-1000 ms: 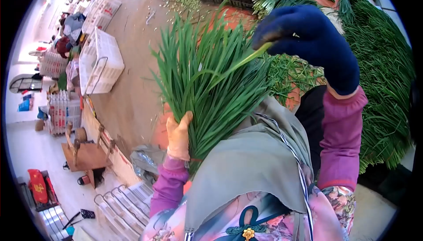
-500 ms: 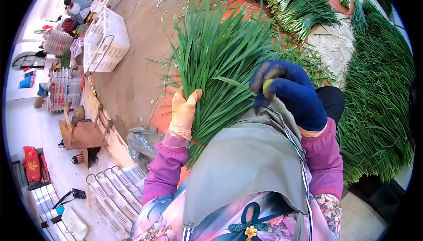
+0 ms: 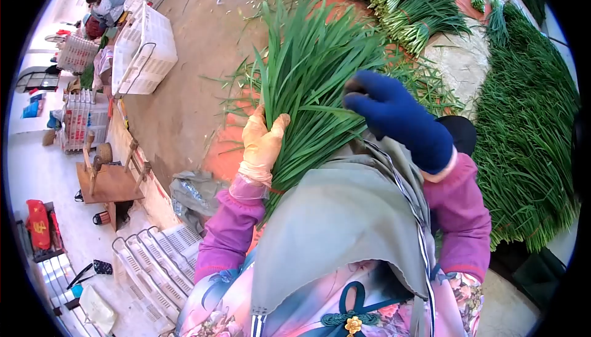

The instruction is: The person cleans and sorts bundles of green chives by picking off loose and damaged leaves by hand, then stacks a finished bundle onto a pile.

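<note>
Left grip (image 3: 263, 143), thin-gloved, holds long, flat leaves (image 3: 311, 72); right hand (image 3: 394, 112), fabric-gloved, curled, hold unclear.

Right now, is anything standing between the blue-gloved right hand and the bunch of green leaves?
Nothing visible stands between the right hand and the bunch: its fingers are right at the leaves' edge, though contact is unclear. The left hand grips the opposite side, out of the way.
</note>
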Demonstrator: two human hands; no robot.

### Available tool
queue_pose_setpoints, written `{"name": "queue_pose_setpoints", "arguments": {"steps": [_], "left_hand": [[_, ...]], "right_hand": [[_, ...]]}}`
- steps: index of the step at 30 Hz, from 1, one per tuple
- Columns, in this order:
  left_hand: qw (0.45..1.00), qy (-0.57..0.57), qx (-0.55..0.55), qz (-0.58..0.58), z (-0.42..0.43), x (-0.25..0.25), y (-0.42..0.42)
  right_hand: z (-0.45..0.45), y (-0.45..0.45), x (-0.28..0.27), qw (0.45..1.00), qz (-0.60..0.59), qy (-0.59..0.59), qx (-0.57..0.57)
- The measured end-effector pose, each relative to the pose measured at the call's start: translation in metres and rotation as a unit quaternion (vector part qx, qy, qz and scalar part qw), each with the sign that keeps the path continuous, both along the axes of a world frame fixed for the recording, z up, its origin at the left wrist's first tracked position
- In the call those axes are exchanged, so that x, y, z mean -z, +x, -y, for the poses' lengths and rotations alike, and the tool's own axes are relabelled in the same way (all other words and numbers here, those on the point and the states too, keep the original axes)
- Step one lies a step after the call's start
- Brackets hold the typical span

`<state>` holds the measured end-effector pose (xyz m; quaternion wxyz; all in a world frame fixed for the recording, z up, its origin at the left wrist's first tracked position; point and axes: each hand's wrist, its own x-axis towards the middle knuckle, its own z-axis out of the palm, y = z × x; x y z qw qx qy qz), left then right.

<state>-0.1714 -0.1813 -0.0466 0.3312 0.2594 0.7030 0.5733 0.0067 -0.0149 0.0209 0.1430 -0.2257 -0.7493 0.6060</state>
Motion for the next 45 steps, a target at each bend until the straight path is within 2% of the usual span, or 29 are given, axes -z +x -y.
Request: {"name": "queue_pose_setpoints", "arguments": {"steps": [1,2,4,6,8,10,12,14,16,17,18,19,20,22,23,24,25,26,28,29,30,32,34,36,39,41,42,44,45], "left_hand": [[0.998,-0.024,0.009,-0.053,0.001,0.006,-0.002],[0.998,-0.021,0.011,-0.052,0.000,0.008,-0.001],[0.999,0.005,-0.019,-0.050,-0.001,0.011,0.002],[0.998,-0.004,-0.017,-0.061,-0.002,0.009,0.003],[0.997,-0.014,-0.016,-0.075,-0.002,0.012,0.000],[0.982,-0.067,-0.016,-0.176,-0.002,0.031,-0.010],[0.972,-0.082,-0.033,-0.220,-0.001,0.037,-0.014],[0.978,-0.105,-0.022,-0.181,-0.004,0.026,-0.014],[0.987,-0.096,-0.025,-0.126,-0.004,0.029,-0.024],[0.993,-0.087,-0.023,-0.069,-0.001,0.029,-0.028],[0.994,-0.088,-0.020,-0.068,0.000,0.026,-0.029],[0.998,-0.062,-0.020,-0.010,-0.001,0.022,-0.029],[0.998,-0.037,-0.018,0.048,0.000,0.019,-0.030],[0.997,-0.047,-0.017,0.057,0.001,0.016,-0.036],[0.997,-0.052,-0.014,0.058,0.001,0.012,-0.038],[0.997,-0.057,-0.012,0.060,0.000,0.007,-0.039],[0.996,-0.046,0.008,0.079,-0.004,-0.007,-0.036],[0.996,-0.047,0.019,0.076,-0.004,-0.011,-0.034],[0.993,0.008,0.104,-0.057,0.004,-0.017,-0.026],[0.989,-0.048,0.137,-0.023,0.002,-0.034,-0.010],[0.973,-0.114,0.135,-0.151,0.000,-0.034,-0.003],[0.976,-0.109,0.112,-0.153,-0.004,-0.026,0.000],[0.983,-0.094,0.094,-0.130,-0.003,0.008,-0.034],[0.989,-0.085,0.091,-0.077,-0.008,-0.003,-0.036],[0.990,-0.068,0.102,-0.068,-0.005,0.005,-0.051],[0.997,-0.056,0.047,-0.017,0.005,0.021,-0.063],[0.997,-0.056,0.043,-0.020,0.010,0.027,-0.069],[0.998,-0.059,-0.022,0.027,0.017,0.032,-0.073],[0.998,-0.040,-0.027,0.049,0.019,0.035,-0.073]], "right_hand": [[-0.003,-0.005,0.031,0.989,-0.012,0.148,-0.003],[-0.002,-0.005,0.041,0.988,-0.010,0.151,-0.001],[0.000,-0.007,0.053,0.958,0.129,0.245,-0.071],[0.002,-0.009,0.057,0.941,0.142,0.274,-0.135],[0.015,-0.014,0.042,0.958,0.166,0.069,-0.224],[0.050,-0.015,0.028,0.931,0.195,-0.215,-0.223],[0.087,-0.013,0.053,0.956,-0.106,0.021,-0.271],[0.089,-0.007,0.043,0.947,-0.170,0.058,-0.266],[0.083,0.008,0.021,0.942,-0.046,-0.079,-0.323],[0.070,0.012,-0.017,0.911,0.134,-0.229,-0.317],[0.058,0.021,-0.028,0.897,0.181,-0.274,-0.297],[0.050,0.036,-0.004,0.950,0.025,-0.177,-0.255],[0.036,0.048,-0.006,0.959,0.029,-0.207,-0.189],[-0.004,0.072,0.003,0.992,-0.001,-0.116,-0.046],[-0.027,0.083,0.010,0.988,0.025,-0.150,-0.023],[-0.042,0.096,0.045,0.992,0.061,0.019,0.106],[-0.045,0.111,0.059,0.906,0.206,0.332,0.164],[-0.045,0.118,0.067,0.904,0.208,0.329,0.175],[-0.041,0.126,0.079,0.853,0.145,0.453,0.216],[-0.027,0.120,0.063,0.930,0.121,0.274,0.214],[-0.017,0.112,0.065,0.930,0.123,0.269,0.218],[-0.003,0.094,0.078,0.960,-0.014,0.248,0.125],[0.014,0.059,0.105,0.928,-0.056,0.367,0.025],[0.040,0.019,0.074,0.870,-0.038,0.491,-0.032],[0.049,-0.027,0.077,0.820,-0.077,0.567,-0.037],[0.053,-0.050,0.097,0.764,-0.066,0.641,0.004],[0.056,-0.051,0.100,0.764,-0.071,0.641,0.004],[0.064,-0.044,0.094,0.825,0.031,0.546,-0.144],[0.065,-0.042,0.108,0.821,-0.030,0.560,-0.107]]}}
